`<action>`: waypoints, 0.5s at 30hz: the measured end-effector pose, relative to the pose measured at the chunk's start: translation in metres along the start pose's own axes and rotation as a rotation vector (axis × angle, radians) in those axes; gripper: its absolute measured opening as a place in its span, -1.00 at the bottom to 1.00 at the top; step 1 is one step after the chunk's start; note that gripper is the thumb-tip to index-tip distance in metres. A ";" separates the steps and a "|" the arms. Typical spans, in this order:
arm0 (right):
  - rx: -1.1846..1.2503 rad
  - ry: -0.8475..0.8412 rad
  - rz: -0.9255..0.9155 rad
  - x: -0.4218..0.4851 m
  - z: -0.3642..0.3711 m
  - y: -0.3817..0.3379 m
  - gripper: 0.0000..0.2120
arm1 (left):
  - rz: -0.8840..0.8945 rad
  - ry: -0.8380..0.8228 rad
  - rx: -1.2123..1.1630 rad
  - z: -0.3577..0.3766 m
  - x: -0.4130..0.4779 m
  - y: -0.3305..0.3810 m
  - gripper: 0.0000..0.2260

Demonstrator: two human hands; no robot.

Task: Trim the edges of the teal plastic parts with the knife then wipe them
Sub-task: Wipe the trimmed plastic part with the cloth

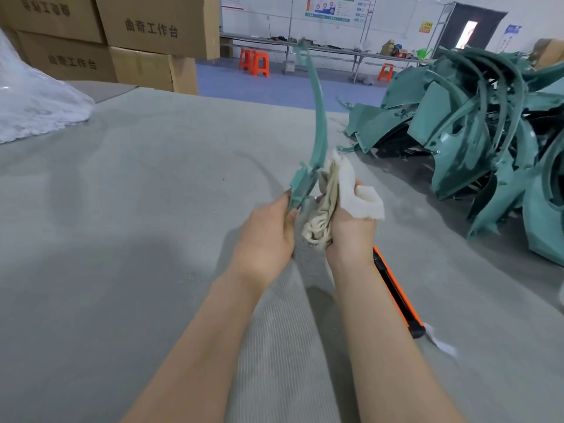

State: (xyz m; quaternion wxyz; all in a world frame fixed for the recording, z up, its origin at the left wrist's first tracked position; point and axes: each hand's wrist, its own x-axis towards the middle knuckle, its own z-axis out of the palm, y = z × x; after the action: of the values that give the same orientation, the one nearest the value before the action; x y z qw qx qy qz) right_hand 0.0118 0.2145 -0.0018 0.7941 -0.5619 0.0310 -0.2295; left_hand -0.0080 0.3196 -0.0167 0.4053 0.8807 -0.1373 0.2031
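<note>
A long curved teal plastic strip stands upright in front of me, its lower end gripped by my left hand. My right hand holds a bunched cream-white cloth pressed against the strip's lower part. An orange and black utility knife lies on the grey table just right of my right forearm, untouched. A heap of teal plastic parts is piled at the right side of the table.
The grey felt-covered table spreads around my arms. Cardboard boxes are stacked at the back left beside a white plastic bag. Orange stools and a long bench stand beyond the table. A white scrap lies near the knife.
</note>
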 end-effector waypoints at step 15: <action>-0.105 0.138 0.128 0.005 -0.003 0.000 -0.72 | 0.056 -0.080 0.072 0.001 -0.001 -0.001 -0.76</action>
State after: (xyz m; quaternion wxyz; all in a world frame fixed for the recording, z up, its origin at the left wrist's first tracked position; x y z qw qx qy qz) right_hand 0.0153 0.2103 -0.0018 0.7728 -0.5823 0.1334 -0.2146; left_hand -0.0086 0.3191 -0.0187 0.3616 0.8980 -0.1704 0.1836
